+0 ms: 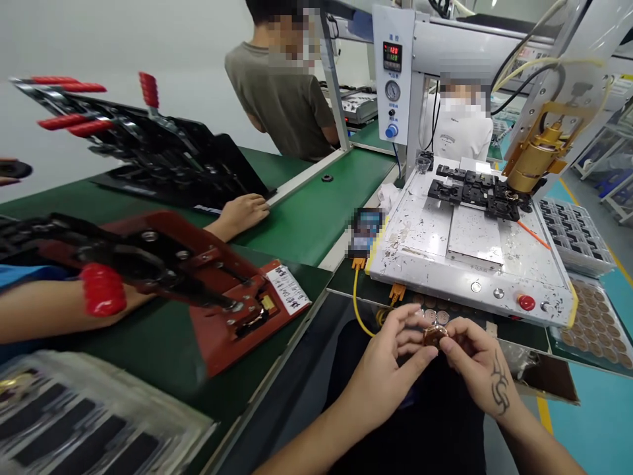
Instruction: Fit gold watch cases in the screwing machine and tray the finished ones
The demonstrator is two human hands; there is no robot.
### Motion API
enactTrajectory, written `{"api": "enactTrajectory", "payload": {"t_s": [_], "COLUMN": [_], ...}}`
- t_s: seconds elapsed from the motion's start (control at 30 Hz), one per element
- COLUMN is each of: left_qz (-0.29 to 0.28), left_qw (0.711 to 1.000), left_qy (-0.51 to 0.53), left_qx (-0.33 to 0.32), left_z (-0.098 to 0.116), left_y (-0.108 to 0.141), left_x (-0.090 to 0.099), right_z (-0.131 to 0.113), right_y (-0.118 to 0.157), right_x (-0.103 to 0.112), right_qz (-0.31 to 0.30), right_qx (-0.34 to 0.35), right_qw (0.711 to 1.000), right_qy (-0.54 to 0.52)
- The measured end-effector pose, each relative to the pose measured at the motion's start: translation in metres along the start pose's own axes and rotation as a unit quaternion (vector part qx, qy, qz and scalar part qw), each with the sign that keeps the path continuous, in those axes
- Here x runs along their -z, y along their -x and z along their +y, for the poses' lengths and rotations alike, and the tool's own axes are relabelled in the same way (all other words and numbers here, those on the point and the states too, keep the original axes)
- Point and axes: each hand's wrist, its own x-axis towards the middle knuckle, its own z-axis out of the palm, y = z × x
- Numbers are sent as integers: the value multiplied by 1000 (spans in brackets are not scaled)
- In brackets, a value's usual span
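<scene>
Over my lap, a small round shiny copper-coloured piece [435, 335] with a bright rim is pinched between the fingers of both hands. My left hand [388, 363] grips its left side, with the thumb in front and the other fingers curled behind. On the opposite side, my right hand [472, 359] has thumb and forefinger closed on the edge. Just behind the piece, several pale round discs [430, 316] lie at the front of the white machine [415, 267]. The fingers cover part of the piece, so its exact kind is unclear.
A heating press head [531, 165] hangs over black fixtures [475, 188]. Trays of brown discs [591, 320] and black parts [576, 231] stand right. Left are a red clamp jig [217, 330], a black clamp rack [188, 158], and a co-worker's hand [244, 214]. Other people work behind.
</scene>
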Motion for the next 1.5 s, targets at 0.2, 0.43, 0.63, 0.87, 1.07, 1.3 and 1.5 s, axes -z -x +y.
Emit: {"api": "enactTrajectory", "payload": {"t_s": [0.2, 0.43, 0.63, 0.87, 1.07, 1.3, 1.5], "left_qz": [24, 35, 14, 69, 138, 199, 314], "left_qw": [996, 996, 998, 980, 874, 711, 760], "left_qy": [-83, -81, -51, -186, -410, -587, -433], "left_qx": [-2, 2, 25, -31, -221, -331, -368], "left_z": [6, 14, 15, 29, 108, 149, 198], "left_y": [8, 10, 9, 21, 43, 32, 14], "left_x": [3, 7, 13, 16, 78, 178, 186], "right_z": [4, -3, -10, -16, -23, -44, -56], "right_y": [-2, 2, -4, -24, -46, -74, -107], "right_x": [-19, -26, -14, -8, -30, -56, -92], "right_qz": [-17, -21, -84, -148, -117, -105, -146], "right_qx": [-44, -26, 46, 331, 429, 379, 349], "right_qw": [991, 995, 995, 894, 864, 905, 919], "right_qy": [-123, -89, -11, 263, 237, 165, 108]}}
